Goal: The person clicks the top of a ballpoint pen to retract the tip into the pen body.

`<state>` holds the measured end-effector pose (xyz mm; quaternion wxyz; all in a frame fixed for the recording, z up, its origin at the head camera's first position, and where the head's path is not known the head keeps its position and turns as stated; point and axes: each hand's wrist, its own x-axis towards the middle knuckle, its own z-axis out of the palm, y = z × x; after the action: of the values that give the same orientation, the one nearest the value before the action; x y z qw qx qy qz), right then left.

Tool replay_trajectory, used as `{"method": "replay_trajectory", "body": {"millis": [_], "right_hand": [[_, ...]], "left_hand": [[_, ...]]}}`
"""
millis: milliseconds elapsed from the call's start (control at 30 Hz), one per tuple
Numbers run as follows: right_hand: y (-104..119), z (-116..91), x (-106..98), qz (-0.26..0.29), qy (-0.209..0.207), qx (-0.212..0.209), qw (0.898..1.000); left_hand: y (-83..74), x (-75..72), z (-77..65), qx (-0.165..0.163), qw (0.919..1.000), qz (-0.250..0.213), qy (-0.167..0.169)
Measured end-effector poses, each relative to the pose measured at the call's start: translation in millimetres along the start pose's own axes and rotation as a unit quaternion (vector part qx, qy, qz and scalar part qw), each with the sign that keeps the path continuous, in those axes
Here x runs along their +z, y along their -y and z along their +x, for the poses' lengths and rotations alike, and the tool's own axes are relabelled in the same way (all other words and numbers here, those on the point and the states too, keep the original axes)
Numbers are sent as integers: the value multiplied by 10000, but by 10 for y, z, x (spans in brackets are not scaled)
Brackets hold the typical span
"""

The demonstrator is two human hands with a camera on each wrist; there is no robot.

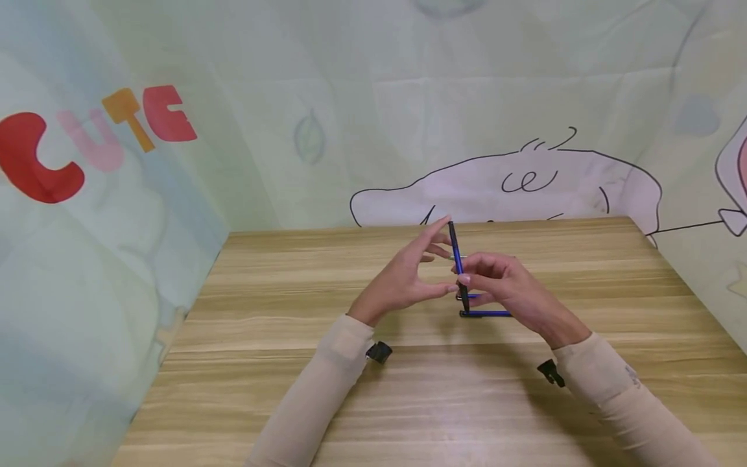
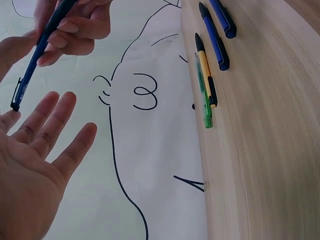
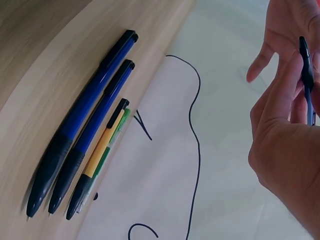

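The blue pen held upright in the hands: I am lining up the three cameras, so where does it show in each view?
Head: the blue pen stands near centre, pinched by the right hand, facing the open left hand.
Left wrist: top left, slanting above the left hand's palm.
Right wrist: at the right edge, mostly hidden by the right hand.
Shared landmark: the wooden table.

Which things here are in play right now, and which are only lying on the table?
In play:
blue pen, pinched by the right hand
left hand, open beside it

Lying about:
two blue pens
yellow pen
green pen
table
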<state>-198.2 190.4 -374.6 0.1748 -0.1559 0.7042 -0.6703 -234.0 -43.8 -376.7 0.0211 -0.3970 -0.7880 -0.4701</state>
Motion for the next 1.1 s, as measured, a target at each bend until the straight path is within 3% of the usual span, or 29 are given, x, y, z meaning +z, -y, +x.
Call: {"method": "replay_trajectory", "body": {"millis": [667,900,1100], "right_hand": [[-94,-10,-265,-1305,-118,235,9911],[-155,21,-408,-2244,-193,102,9743],[-212,57,-521,-3144,-128,-193,9490]], "left_hand": [[109,-172,-247,3,9998,189,16],[158,-246,-334,-108,9995,306,-40],[200,-311,-421,-233,9989,391,-98]]}}
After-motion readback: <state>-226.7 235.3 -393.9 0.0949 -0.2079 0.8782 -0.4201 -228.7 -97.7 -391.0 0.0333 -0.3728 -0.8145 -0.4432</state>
